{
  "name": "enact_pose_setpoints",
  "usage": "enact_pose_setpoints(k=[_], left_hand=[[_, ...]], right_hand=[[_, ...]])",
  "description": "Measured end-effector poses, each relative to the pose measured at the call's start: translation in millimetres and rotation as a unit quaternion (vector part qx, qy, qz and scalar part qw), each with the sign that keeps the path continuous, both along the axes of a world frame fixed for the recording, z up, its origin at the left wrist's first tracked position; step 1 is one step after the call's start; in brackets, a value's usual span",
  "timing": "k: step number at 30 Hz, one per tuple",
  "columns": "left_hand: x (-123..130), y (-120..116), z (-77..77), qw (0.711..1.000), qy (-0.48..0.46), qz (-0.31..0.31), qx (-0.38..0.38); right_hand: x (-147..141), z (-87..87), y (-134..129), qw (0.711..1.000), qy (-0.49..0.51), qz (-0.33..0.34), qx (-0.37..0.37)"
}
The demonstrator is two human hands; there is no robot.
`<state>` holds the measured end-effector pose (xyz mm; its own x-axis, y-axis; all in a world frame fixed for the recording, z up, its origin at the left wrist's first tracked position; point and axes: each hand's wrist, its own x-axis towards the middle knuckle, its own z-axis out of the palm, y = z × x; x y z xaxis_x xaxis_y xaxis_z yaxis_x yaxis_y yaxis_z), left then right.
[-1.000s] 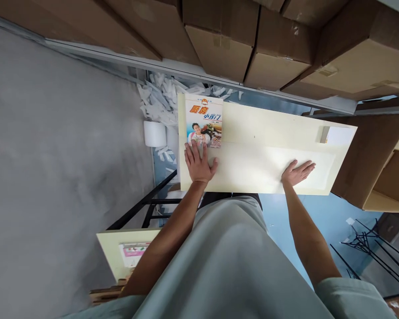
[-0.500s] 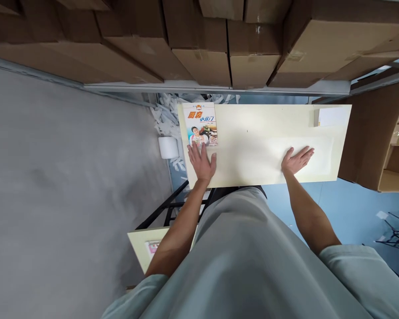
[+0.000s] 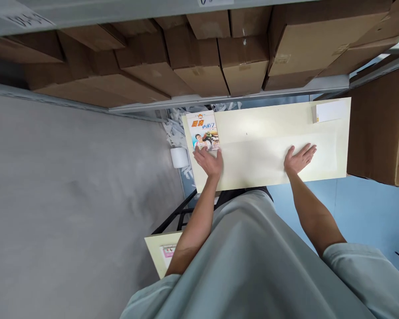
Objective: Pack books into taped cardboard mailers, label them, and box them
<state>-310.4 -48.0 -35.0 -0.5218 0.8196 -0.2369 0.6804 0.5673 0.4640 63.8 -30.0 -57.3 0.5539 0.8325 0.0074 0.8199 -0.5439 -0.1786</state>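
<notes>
A cream tabletop (image 3: 252, 155) stretches across the middle, in front of my body. On its left end lies a book (image 3: 203, 130) with a printed cover. My left hand (image 3: 210, 162) is just below it, fingers apart, the fingertips at the cover's lower edge. Farther right, my right hand (image 3: 299, 158) rests flat on the tabletop with its fingers spread and nothing held. A small white box (image 3: 330, 110) sits near the far right corner, beyond my right hand.
Cardboard boxes (image 3: 242, 66) fill a metal shelf along the far side. A white roll (image 3: 179, 157) and paper strips lie left of the tabletop. A large open carton (image 3: 374, 133) stands at the right. Another cream board (image 3: 154, 248) shows at the lower left.
The view has shifted and tilted a little, showing more of the shelf. My left hand has slid slightly down off the cover's picture. My right hand stays in about the same place on the tabletop.
</notes>
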Motion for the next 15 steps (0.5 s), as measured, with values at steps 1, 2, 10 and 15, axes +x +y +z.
enact_pose_setpoints(k=[1, 2, 10, 15], left_hand=[[0, 1, 2.9, 1.000, 0.017, 0.016, 0.003], [1, 3, 6.0, 0.999, 0.026, 0.020, 0.000], [-35, 54, 24.7, 0.996, 0.042, 0.048, -0.069], [-69, 111, 19.9, 0.988, 0.057, 0.063, -0.129]], right_hand=[[0, -0.3, -1, 1.000, 0.002, 0.000, 0.001], [0, -0.6, -1, 1.000, 0.003, 0.000, 0.003], [-2, -2.2, -7, 0.999, 0.026, 0.005, 0.020], [-4, -2.2, -8, 0.999, 0.032, -0.002, 0.015]])
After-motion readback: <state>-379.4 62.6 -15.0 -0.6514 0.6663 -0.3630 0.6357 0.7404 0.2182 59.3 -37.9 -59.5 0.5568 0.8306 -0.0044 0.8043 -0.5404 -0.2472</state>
